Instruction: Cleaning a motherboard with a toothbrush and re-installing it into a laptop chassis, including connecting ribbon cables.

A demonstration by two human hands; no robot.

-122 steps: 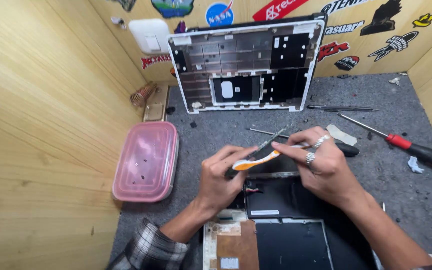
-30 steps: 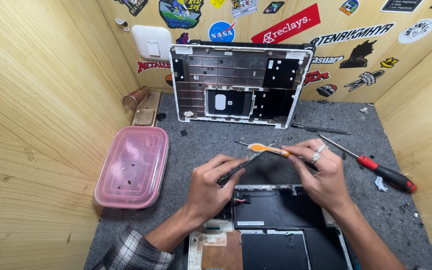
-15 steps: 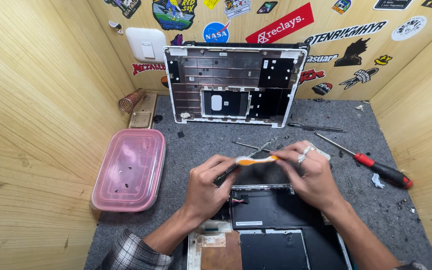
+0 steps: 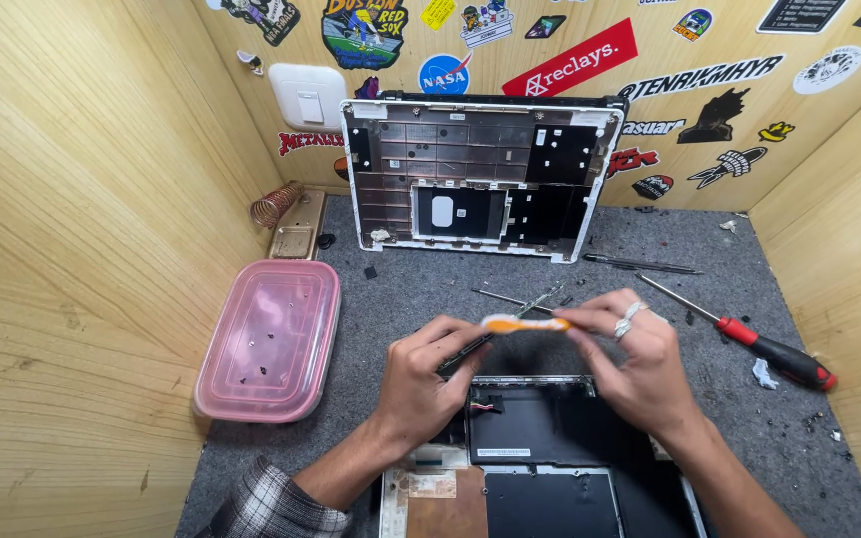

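**Orange tool pinched over the open laptop**

Orange tool (image 4: 522, 323) — that's what your right hand (image 4: 638, 367) has pinched between thumb and fingertips, held flat just above the top edge of the opened laptop base (image 4: 540, 448) sitting right in front of you. Looks like a small flat plastic thing with a white stripe; can't tell more since it's a bit blurred. Your left hand (image 4: 429, 384) is closed around a thin dark stick-like part (image 4: 465, 354) that angles up toward the orange tool, tip almost meeting it. There's a ring on your right hand's finger too.

Around you on the grey felt mat (image 4: 401, 289):

- a pink plastic box (image 4: 269, 341) with its lid on, left of your hands, a few tiny screws visible inside
- a red-handled screwdriver (image 4: 749, 344) off to the right, lying diagonal
- a thin dark rod (image 4: 642, 264) further back
- a pair of tweezers (image 4: 515, 299) just behind your hands
- the laptop's bottom cover (image 4: 478, 179) propped upright against the stickered wooden wall — inside facing you
- a coiled copper wire (image 4: 276, 205) on a small stand in the back-left corner

Bits of dust and crumbs are scattered on the mat near the right wall.
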